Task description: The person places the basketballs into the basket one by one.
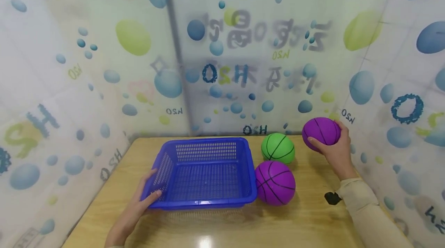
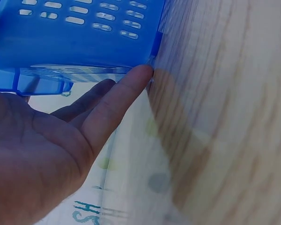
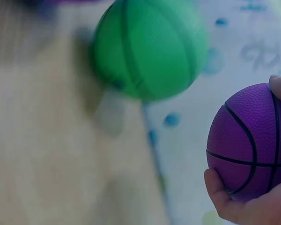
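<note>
My left hand [image 1: 137,206] grips the near left corner of a blue plastic basket [image 1: 205,203], thumb over the rim. Seen from the left wrist, the fingers [image 2: 116,96] lie along the basket's outer side [image 2: 79,44], one fingertip at its lower edge. Nothing lies inside the basket. Over the far right of the table, my right hand [image 1: 338,154] holds a purple toy basketball [image 1: 321,133] between thumb and fingers; that grip also appears in the right wrist view. Right of the basket, a second purple basketball [image 1: 275,183] rests in front of a green basketball [image 1: 278,148].
A light wooden table [image 1: 299,225] carries the basket and the loose balls. Patterned curtains [image 1: 243,47] with bubbles and lettering enclose the back and both sides. A small black patch [image 1: 332,198] shows beside the right sleeve [image 1: 361,201].
</note>
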A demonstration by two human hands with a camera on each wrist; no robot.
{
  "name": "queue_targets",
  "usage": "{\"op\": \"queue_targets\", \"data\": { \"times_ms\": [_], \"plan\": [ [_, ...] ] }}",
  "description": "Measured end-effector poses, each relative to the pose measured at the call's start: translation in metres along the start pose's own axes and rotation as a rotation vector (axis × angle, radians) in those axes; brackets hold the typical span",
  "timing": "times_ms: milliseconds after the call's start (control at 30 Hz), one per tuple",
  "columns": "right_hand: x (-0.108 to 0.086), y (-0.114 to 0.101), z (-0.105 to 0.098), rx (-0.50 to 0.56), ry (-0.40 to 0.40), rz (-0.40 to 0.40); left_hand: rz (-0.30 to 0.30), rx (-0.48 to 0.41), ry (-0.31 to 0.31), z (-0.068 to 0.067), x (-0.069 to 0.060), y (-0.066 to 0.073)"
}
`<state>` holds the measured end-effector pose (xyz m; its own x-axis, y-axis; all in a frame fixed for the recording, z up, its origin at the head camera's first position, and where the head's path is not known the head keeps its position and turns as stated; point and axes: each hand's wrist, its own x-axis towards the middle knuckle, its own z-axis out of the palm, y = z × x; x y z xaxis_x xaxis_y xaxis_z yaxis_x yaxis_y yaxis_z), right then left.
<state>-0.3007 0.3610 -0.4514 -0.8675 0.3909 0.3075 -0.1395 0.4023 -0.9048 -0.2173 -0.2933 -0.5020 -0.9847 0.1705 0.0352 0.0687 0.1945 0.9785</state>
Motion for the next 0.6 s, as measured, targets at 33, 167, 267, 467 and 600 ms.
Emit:
{"op": "queue_targets", "data": {
  "times_ms": [33,167,267,467,600],
  "plan": [
    [0.000,-0.009,0.001,0.014,-0.013,-0.016,-0.001,0.003,0.000,0.000,0.000,0.001],
    [-0.003,-0.044,0.009,0.072,-0.074,-0.061,0.006,0.008,-0.002,0.000,0.000,0.002],
    [-0.008,-0.069,0.015,0.112,-0.119,-0.103,0.014,-0.006,-0.006,0.000,0.001,0.001],
    [-0.023,-0.114,0.030,0.136,-0.196,-0.230,0.005,-0.026,-0.007,0.000,0.001,-0.001],
    [-0.033,-0.133,0.041,0.128,-0.249,-0.286,-0.006,-0.027,-0.002,0.000,0.002,0.000]
  ]
}}
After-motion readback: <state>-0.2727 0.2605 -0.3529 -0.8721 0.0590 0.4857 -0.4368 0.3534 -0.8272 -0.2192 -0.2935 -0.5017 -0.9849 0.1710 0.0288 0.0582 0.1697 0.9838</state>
